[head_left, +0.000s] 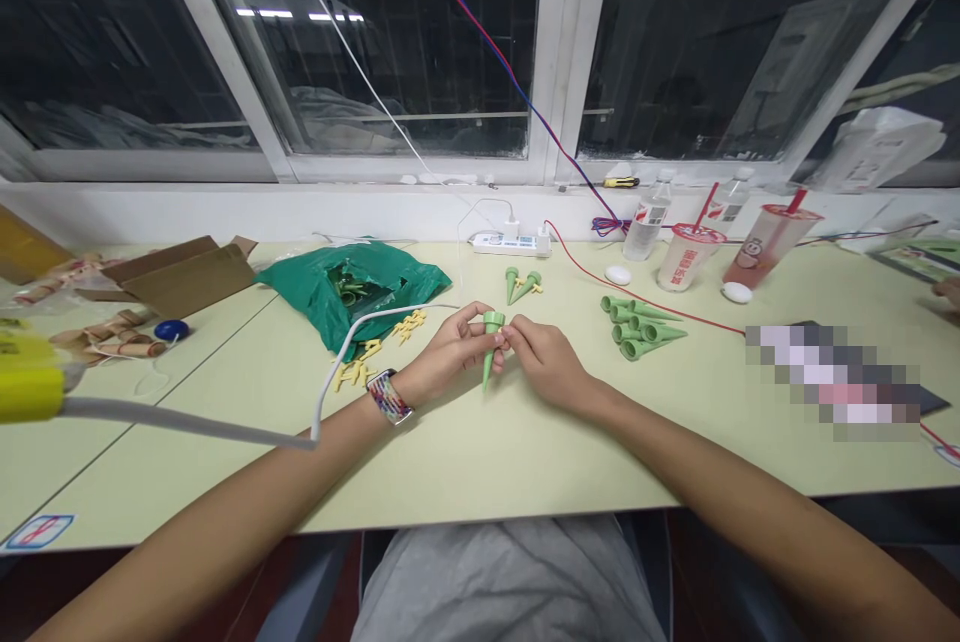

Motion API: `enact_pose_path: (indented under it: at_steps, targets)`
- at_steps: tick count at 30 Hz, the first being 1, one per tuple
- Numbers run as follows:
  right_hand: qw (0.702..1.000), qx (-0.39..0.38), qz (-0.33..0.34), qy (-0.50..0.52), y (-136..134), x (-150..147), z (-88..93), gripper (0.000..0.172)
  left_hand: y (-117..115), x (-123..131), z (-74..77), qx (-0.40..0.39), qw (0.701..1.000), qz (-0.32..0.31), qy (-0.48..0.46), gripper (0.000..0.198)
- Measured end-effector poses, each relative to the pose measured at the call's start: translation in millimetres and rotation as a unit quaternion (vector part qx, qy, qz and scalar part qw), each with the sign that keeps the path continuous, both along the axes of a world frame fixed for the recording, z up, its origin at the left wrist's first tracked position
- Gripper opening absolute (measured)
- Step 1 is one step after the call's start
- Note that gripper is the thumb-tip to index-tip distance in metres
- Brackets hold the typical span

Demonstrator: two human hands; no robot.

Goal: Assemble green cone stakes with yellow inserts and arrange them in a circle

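Observation:
My left hand (pixel 452 352), with a watch on its wrist, grips a green plastic watering spike (pixel 491 324) near its wide top, tip pointing down. Closed in a pinch at the spike's right side is my right hand (pixel 551 359); whatever its fingertips hold is hidden. Beyond the hands lie two more green spikes (pixel 512 284), and a small yellow valve piece (pixel 536 289) shows on the right one. Several green spikes (pixel 637 327) are stacked to the right. Small yellow valve pieces (pixel 367 350) lie left of my left hand, beside a green plastic bag (pixel 300 274) with more green parts inside.
A power strip (pixel 510 244) sits against the wall. Drink cups (pixel 686 257) and water bottles (pixel 646 222) stand at the back right. A grey cable (pixel 195 420) crosses over my left forearm. A cardboard box (pixel 180 272) and a blue ball (pixel 172 330) lie left.

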State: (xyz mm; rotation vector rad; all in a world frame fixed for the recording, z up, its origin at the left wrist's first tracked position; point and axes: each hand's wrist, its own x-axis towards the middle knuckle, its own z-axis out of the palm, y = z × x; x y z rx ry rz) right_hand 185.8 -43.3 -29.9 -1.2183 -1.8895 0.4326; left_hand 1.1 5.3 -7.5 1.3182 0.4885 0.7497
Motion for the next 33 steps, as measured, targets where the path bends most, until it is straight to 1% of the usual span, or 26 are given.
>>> enact_pose_path:
  at_steps: [2, 4, 5, 6, 7, 8, 9, 10, 11, 12, 13, 14, 15, 18, 19, 20, 22, 24, 25, 28, 33]
  targets:
    - [0.996, -0.025, 0.024, 0.077, 0, -5, -1.0, 0.039, -1, 1, 0.1, 0.051, 0.998, 0.022, 0.018, 0.045]
    - [0.982, -0.073, 0.043, 0.171, 2, -9, -3.2, 0.046, -1, 2, -1.2, 0.108, 0.992, 0.049, 0.047, 0.045]
    - [0.966, -0.118, 0.050, 0.226, 3, -11, -4.4, 0.049, -2, 2, -2.4, 0.142, 0.986, 0.062, 0.065, 0.043]
    - [0.943, -0.171, 0.054, 0.281, 5, -13, -5.5, 0.050, -3, 2, -3.7, 0.184, 0.976, 0.077, 0.087, 0.039]
    - [0.914, -0.226, 0.059, 0.333, 7, -13, -6.3, 0.051, -3, 2, -5.1, 0.234, 0.961, 0.095, 0.110, 0.033]
    - [0.883, -0.273, 0.066, 0.375, 8, -13, -6.6, 0.051, -4, 1, -6.4, 0.291, 0.940, 0.114, 0.136, 0.028]
    - [0.857, -0.308, 0.074, 0.406, 9, -13, -6.4, 0.052, -5, 0, -7.6, 0.349, 0.914, 0.130, 0.161, 0.022]
    - [0.839, -0.329, 0.084, 0.425, 10, -11, -5.8, 0.051, -6, 0, -8.6, 0.402, 0.886, 0.143, 0.183, 0.017]
    - [0.828, -0.341, 0.095, 0.435, 11, -10, -5.0, 0.050, -6, -1, -9.5, 0.445, 0.860, 0.151, 0.199, 0.015]
    - [0.822, -0.348, 0.103, 0.438, 12, -8, -4.2, 0.049, -7, -1, -10.4, 0.473, 0.842, 0.154, 0.210, 0.014]
    - [0.823, -0.351, 0.105, 0.434, 13, -6, -3.7, 0.048, -7, -1, -11.4, 0.483, 0.835, 0.155, 0.215, 0.015]
    - [0.830, -0.346, 0.099, 0.426, 15, -4, -3.7, 0.048, -7, -1, -12.6, 0.475, 0.839, 0.154, 0.215, 0.018]
    - [0.841, -0.336, 0.087, 0.416, 16, -2, -4.3, 0.047, -6, 0, -14.0, 0.449, 0.855, 0.154, 0.208, 0.024]
    - [0.876, -0.294, 0.036, 0.380, 23, 1, -9.2, 0.046, -1, 2, -19.2, 0.305, 0.927, 0.157, 0.154, 0.047]
    - [0.888, -0.277, 0.023, 0.365, 25, 2, -11.3, 0.046, 2, 3, -20.6, 0.262, 0.942, 0.156, 0.137, 0.049]
    - [0.903, -0.255, 0.015, 0.347, 26, 3, -13.1, 0.045, 4, 3, -21.7, 0.233, 0.952, 0.155, 0.127, 0.047]
    - [0.929, -0.199, 0.013, 0.311, 28, 5, -15.7, 0.040, 9, 2, -22.9, 0.209, 0.958, 0.151, 0.128, 0.037]
    - [0.939, -0.160, 0.032, 0.302, 29, 8, -16.3, 0.031, 11, 0, -23.6, 0.204, 0.959, 0.143, 0.138, 0.032]
    - [0.938, -0.153, 0.045, 0.308, 29, 9, -16.1, 0.031, 12, 0, -24.0, 0.200, 0.960, 0.139, 0.140, 0.032]
    - [0.932, -0.151, 0.072, 0.322, 30, 11, -14.5, 0.040, 13, -1, -25.8, 0.182, 0.964, 0.134, 0.138, 0.035]
    - [0.932, -0.151, 0.067, 0.323, 31, 11, -14.6, 0.049, 11, 1, -24.1, 0.178, 0.968, 0.122, 0.130, 0.038]
